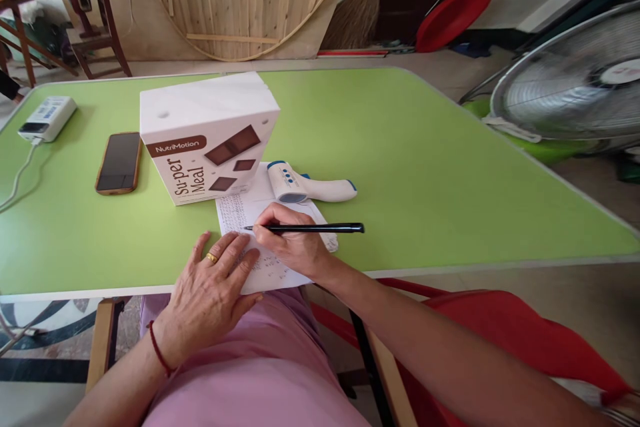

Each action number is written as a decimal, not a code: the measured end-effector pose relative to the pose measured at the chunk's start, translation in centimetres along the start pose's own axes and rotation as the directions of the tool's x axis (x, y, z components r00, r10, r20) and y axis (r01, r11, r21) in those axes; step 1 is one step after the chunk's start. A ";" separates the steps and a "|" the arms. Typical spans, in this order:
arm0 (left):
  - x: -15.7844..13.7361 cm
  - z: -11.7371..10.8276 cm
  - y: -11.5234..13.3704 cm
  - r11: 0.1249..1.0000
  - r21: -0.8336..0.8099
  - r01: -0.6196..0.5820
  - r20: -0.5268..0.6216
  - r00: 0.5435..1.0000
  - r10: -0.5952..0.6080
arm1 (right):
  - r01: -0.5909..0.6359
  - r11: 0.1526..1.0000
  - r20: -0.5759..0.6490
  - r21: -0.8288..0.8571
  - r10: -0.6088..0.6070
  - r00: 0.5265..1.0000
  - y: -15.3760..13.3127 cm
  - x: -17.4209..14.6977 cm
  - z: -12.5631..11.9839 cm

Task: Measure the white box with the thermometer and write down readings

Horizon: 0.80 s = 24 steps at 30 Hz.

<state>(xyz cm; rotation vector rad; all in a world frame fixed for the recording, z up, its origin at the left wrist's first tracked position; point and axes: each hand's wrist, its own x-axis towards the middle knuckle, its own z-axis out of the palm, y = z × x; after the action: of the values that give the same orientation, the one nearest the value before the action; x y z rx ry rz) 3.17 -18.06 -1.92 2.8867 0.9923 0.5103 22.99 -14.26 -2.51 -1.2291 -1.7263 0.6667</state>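
My right hand (295, 240) pinches a black pen (325, 228), its tip touching a sheet of paper (265, 273) covered in small handwriting. Flat across the paper's left edge and the table lies my left hand (215, 280), fingers spread, a gold ring on one of them. Just beyond the right hand, a white and blue infrared thermometer (310, 188) rests on its side, partly on the paper. A white NutriMotion box (210, 140) stands upright at the paper's far left corner.
A phone (119, 163) lies on the green table (425, 167), left of the box. Farther left sits a white power adapter (47, 119) with a cable. Beyond the right edge stands a large fan (575, 80). A red stool or chair (490, 340) is below on the right.
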 end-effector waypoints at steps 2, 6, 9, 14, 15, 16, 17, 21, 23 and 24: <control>0.0 0.0 0.0 1.000 0.000 0.000 -0.001 1.000 0.000 | 0.001 1.000 0.001 0.000 -0.001 1.000 0.1 0.0 0.0; 0.0 0.0 0.1 1.000 0.000 -0.002 -0.002 1.000 0.002 | 0.009 1.000 -0.014 -0.019 -0.009 1.000 0.2 0.0 0.0; 0.0 0.0 0.1 1.000 -0.004 0.002 -0.001 1.000 -0.002 | 0.015 1.000 -0.032 -0.026 -0.016 0.999 0.2 0.0 0.0; 0.0 0.0 0.0 1.000 -0.011 0.010 0.008 1.000 -0.010 | 0.025 0.999 -0.032 -0.048 -0.027 0.999 0.0 0.0 0.0; 0.0 -0.1 0.0 1.000 -0.012 0.009 0.011 1.000 -0.009 | 0.028 0.998 -0.033 -0.049 -0.030 0.999 0.0 0.0 0.0; 0.0 -0.1 0.0 1.000 -0.013 0.008 0.015 1.000 -0.008 | 0.029 0.998 -0.034 -0.050 -0.030 0.999 0.0 0.0 0.0; 0.0 -0.1 0.0 1.000 -0.014 0.008 0.021 1.000 -0.007 | 0.029 0.998 -0.034 -0.052 -0.031 0.999 0.0 0.0 0.0; -0.1 -0.1 0.0 1.000 -0.017 0.013 0.032 0.999 -0.012 | 0.018 0.998 -0.014 -0.058 -0.019 1.000 0.1 -0.1 -0.1; -0.1 0.0 -0.1 1.000 -0.021 0.015 0.032 0.999 -0.014 | 0.001 0.999 -0.024 -0.054 -0.002 1.000 0.2 -0.1 -0.1; -0.2 0.0 -0.1 1.000 -0.022 0.016 0.032 0.999 -0.016 | -0.004 0.999 -0.039 -0.052 0.002 0.999 0.2 -0.1 -0.1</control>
<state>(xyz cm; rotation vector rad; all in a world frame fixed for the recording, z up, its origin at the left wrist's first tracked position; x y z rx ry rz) 2.96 -18.07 -1.97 2.8553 0.9975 0.4696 23.14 -14.28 -2.67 -1.2726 -1.7188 0.5991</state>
